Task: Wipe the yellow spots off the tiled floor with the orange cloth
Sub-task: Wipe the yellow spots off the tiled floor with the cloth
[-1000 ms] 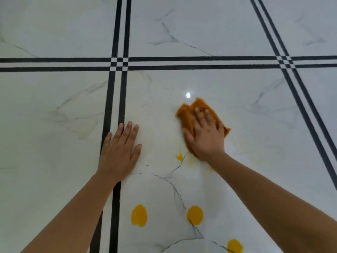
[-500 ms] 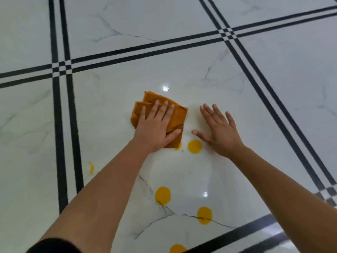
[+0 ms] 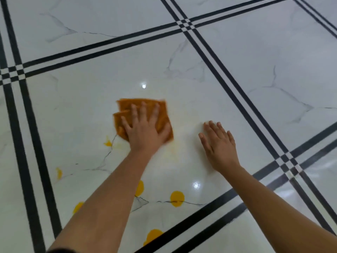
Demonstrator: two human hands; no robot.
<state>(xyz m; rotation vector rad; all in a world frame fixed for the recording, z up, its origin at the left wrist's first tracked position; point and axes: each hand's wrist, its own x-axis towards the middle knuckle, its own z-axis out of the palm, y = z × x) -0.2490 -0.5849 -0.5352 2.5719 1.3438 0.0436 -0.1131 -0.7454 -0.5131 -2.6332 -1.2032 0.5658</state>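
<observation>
Item: orange cloth (image 3: 125, 106), folded, flat on the tiled floor (image 3: 237, 52) under your left hand (image 3: 144, 127).
Detail: your left fingers lie straight and spread, pressing the cloth down. Your right hand (image 3: 218, 143) rests flat on the tile to its right, holding nothing. The yellow spots lie on your side of the cloth: a smear (image 3: 108, 143) just beside its near-left corner, a round spot (image 3: 177, 198) further back toward you, others by your left forearm. Judged: the next stroke pulls toward you and leftward, and your left hand is nearer.
</observation>
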